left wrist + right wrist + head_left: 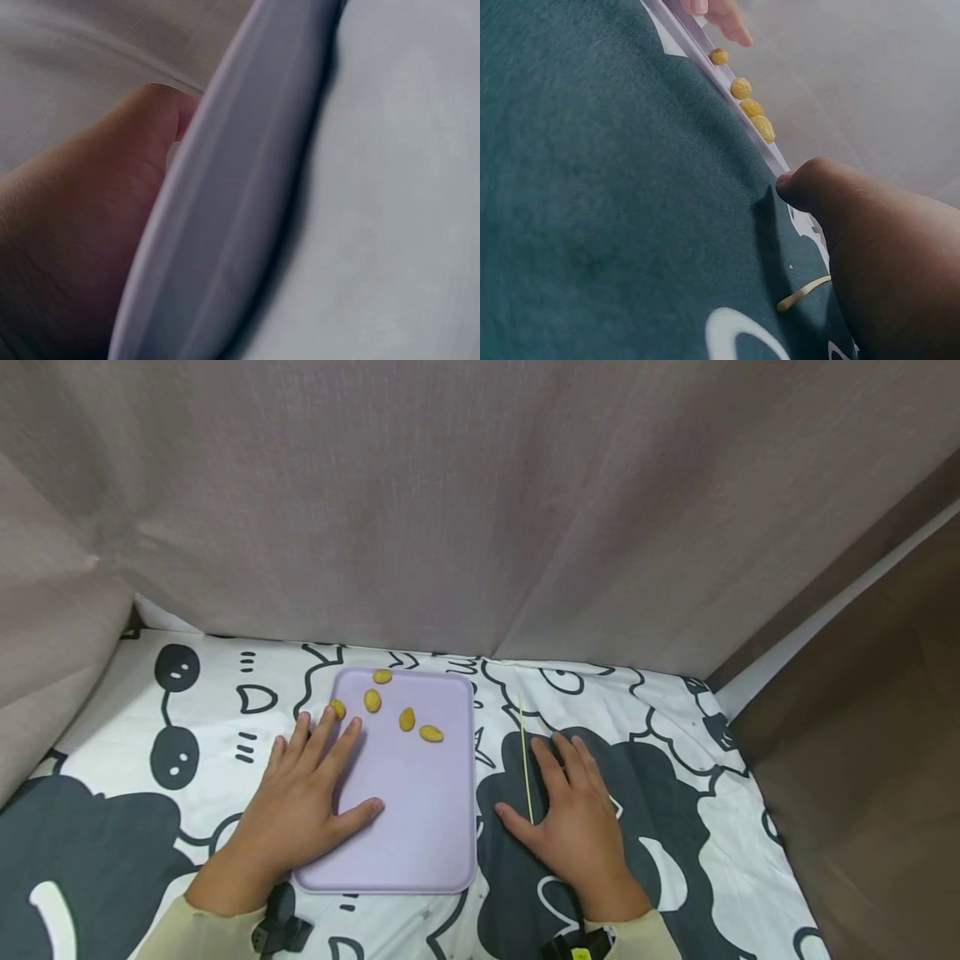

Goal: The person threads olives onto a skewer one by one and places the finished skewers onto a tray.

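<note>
A lilac tray [412, 814] lies on the patterned cloth in the head view, with several small yellow oval fruits, one of them [407, 719], near its far end. My left hand [296, 806] lies over the tray's left edge, fingers spread and thumb over the tray. One fruit [338, 709] shows right by its fingertips. To the right of the tray, my right hand [577, 831] is spread over the cloth, holding nothing. Left of that hand lies a thin wooden skewer [525, 760]; its blunt end [786, 304] shows below the thumb in the right wrist view. The fruits [741, 88] look wrinkled there.
A black-and-white cartoon cloth [738, 843] covers the surface. Grey-brown curtain fabric [465, 510] hangs behind it, and a darker brown panel [862, 760] stands to the right. The tray's raised side wall [217, 202] fills the middle of the left wrist view.
</note>
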Tool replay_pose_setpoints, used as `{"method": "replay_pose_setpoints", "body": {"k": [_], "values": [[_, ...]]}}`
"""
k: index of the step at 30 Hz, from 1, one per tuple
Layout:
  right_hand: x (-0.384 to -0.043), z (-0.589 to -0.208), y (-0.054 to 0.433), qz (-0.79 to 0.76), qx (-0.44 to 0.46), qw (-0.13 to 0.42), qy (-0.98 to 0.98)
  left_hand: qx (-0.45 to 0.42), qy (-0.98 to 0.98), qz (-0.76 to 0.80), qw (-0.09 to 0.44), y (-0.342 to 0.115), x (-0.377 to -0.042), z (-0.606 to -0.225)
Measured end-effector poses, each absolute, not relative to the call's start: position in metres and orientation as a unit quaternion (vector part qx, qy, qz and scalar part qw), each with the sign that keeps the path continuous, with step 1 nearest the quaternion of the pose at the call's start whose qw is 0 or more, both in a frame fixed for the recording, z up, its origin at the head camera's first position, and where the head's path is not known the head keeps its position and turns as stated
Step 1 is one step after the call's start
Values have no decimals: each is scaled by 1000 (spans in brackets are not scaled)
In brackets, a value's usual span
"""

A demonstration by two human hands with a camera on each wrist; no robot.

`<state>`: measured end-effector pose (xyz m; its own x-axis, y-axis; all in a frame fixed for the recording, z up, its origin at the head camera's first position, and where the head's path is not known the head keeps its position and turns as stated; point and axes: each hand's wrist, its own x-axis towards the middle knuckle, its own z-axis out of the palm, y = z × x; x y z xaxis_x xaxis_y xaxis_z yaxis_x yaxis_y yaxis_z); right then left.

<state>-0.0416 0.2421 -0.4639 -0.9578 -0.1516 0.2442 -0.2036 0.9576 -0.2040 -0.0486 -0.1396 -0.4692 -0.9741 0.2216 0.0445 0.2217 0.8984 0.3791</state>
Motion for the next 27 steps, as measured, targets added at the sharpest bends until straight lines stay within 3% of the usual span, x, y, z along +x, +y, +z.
{"method": "replay_pose_setpoints", "body": {"k": [22, 27], "values": [[-40, -462, 239, 125, 90, 161, -975, -112, -974, -195, -14, -139, -49, -470], [-37, -459, 238, 121, 99, 148, -976, -112, -974, -194, -16, -139, -49, -470]]}}
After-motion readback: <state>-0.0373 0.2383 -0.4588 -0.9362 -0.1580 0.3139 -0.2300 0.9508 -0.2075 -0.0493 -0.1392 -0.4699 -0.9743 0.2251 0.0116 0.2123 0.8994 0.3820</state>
